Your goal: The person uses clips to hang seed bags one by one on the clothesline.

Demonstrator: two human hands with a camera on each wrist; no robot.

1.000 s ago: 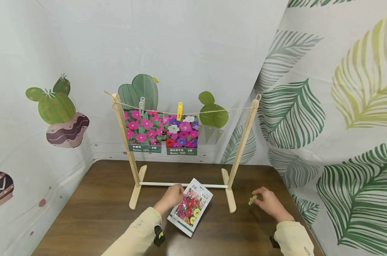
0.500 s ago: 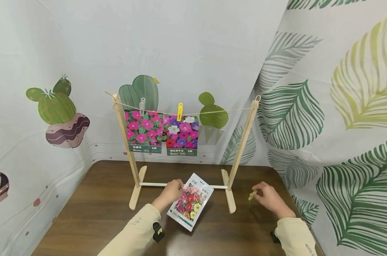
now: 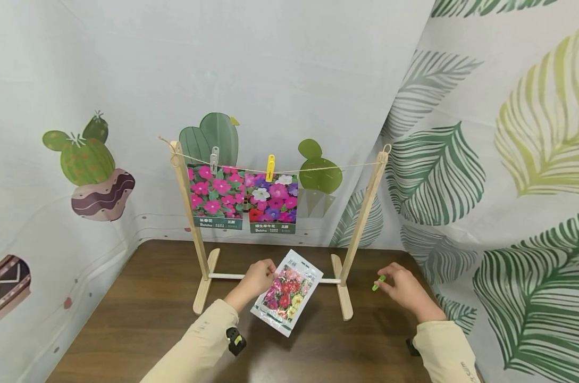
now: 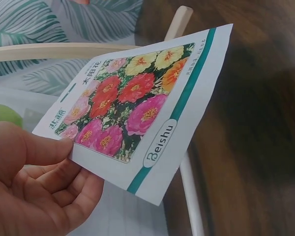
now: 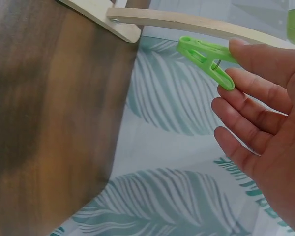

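Note:
My left hand (image 3: 259,277) pinches a white seed packet (image 3: 287,292) by its left edge, thumb on the front. In the left wrist view the packet (image 4: 123,105) shows red, pink and yellow flowers and the word Beishu; it hangs tilted above the table. Over the table's right side, my right hand (image 3: 404,287) holds a green clothespin (image 3: 378,282) between thumb and fingers. The right wrist view shows the clothespin (image 5: 206,59) with its handle ends at my fingertips. Two flower packets, one pink (image 3: 216,199) and one mixed-colour (image 3: 272,205), hang side by side on a string (image 3: 337,166).
A wooden stand with a left post (image 3: 190,207) and a right post (image 3: 364,223) carries the string. A grey clothespin (image 3: 215,159) and a yellow clothespin (image 3: 270,168) grip the hung packets. A white rod (image 3: 227,276) joins the feet on the brown table (image 3: 126,319).
The left hand has lifted the seed packet a little upward and away from me. My right hand with the green clothespin has risen slightly.

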